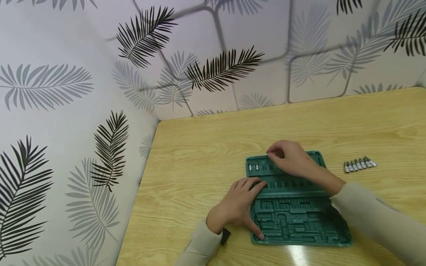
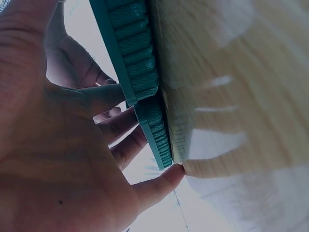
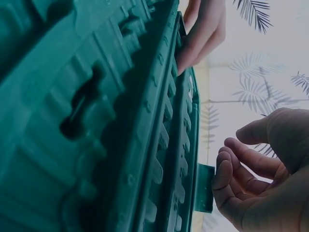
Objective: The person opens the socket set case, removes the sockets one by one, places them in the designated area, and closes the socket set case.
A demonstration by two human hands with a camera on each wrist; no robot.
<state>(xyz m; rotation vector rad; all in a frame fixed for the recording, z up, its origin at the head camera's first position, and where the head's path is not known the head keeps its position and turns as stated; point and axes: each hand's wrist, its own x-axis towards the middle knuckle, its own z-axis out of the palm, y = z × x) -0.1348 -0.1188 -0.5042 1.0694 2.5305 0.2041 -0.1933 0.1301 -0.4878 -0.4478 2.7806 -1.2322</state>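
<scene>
An opened green case (image 1: 289, 194) lies flat, with two small metal bits (image 1: 253, 166) in its upper left slots. My left hand (image 1: 237, 203) rests spread on the case's left side, thumb near the bottom corner, fingers over the upper half. In the left wrist view, that hand (image 2: 82, 150) touches the case's edge (image 2: 137, 53). My right hand (image 1: 293, 159) is bent over the upper rim. The right wrist view shows that hand (image 3: 265, 169) with loosely curled fingers, thumb apart from them and nothing visible between, beside a green tab (image 3: 205, 188) on the case.
Several metal bits (image 1: 359, 164) lie in a row on the wooden table (image 1: 193, 159), right of the case. A small black object (image 1: 225, 236) is beside my left wrist. Leaf-patterned walls (image 1: 213, 44) border the table at the back and left.
</scene>
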